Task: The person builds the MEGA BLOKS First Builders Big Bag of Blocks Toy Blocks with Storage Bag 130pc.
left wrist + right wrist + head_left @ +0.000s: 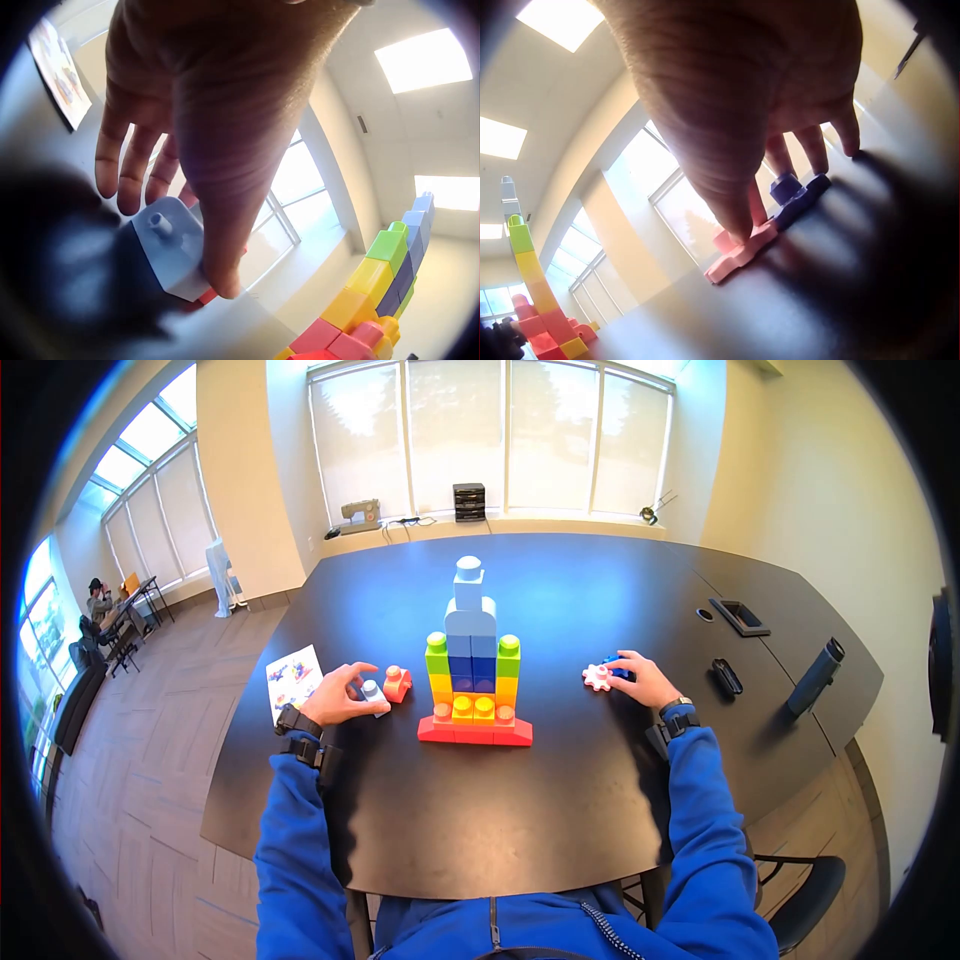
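Note:
My left hand [338, 697] is at a light blue block [166, 244], its thumb against the side and its other fingers loosely extended beyond. An orange-red piece [397, 685] lies just right of that block. My right hand [645, 682] has thumb and index finger at a pink gear-shaped piece [742, 253]; a dark blue gear-shaped piece [801, 201] lies beside it, under the other fingers. Between the hands stands a tower [472, 675] with a red base, yellow and orange blocks, green-topped sides and a dark-to-light blue centre column.
A printed sheet [293, 678] lies beyond the left wrist on the dark table [470, 810]. To the right are a black case [727, 677], a dark bottle-like cylinder [816, 677] and a table recess [740, 617]. A sewing machine [361, 513] stands by the windows; a chair [808, 895] is at lower right.

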### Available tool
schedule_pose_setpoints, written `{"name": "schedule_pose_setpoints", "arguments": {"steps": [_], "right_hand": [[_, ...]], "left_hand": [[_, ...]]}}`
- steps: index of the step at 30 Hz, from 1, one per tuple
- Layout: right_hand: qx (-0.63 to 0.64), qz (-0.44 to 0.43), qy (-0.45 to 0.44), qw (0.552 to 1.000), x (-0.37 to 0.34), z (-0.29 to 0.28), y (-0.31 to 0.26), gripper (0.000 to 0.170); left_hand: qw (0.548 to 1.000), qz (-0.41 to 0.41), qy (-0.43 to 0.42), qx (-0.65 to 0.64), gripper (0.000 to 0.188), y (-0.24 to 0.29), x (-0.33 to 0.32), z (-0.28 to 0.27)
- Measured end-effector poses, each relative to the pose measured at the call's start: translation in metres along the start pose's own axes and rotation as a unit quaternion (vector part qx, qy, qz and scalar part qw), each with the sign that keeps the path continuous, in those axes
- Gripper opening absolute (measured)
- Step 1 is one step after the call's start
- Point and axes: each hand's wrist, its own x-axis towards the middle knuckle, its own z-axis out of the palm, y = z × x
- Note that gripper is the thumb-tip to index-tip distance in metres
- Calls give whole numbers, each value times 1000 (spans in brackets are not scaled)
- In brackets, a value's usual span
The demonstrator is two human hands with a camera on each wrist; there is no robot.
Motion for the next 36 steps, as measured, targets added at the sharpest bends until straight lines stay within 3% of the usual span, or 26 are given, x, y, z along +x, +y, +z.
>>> {"name": "schedule_pose_setpoints", "arguments": {"steps": [2,4,8,12,14,18,23,31,33,36], "right_hand": [[4,-1,1,1000,1,1,3,40],[9,0,4,1000,1,1,4,41],[7,8,-5,1000,0,0,2,41],[2,-1,-6,1000,1,1,5,42],[2,7,-3,1000,-1,1,1,42],[-3,15,-3,1000,-1,-2,-7,42],[-7,9,-2,1000,-1,2,1,43],[-1,14,-8,1000,-1,0,-2,43],[-2,10,-5,1000,0,0,0,43],[-4,12,-3,1000,-2,-2,-6,42]], "left_hand": [[999,43,21,-9,68,-7,-4,-1],[993,71,21,-92,53,-11,-3,-4],[998,2,-8,-59,37,18,-20,-36],[985,20,70,-159,28,55,-21,-40],[961,127,118,-216,22,82,-19,-33],[962,155,140,-177,20,145,-22,-17],[960,193,188,-74,23,154,-17,9],[960,192,191,-69,25,156,-17,28],[936,262,231,-38,23,155,-16,30],[932,281,226,-31,21,156,-17,31]]}}
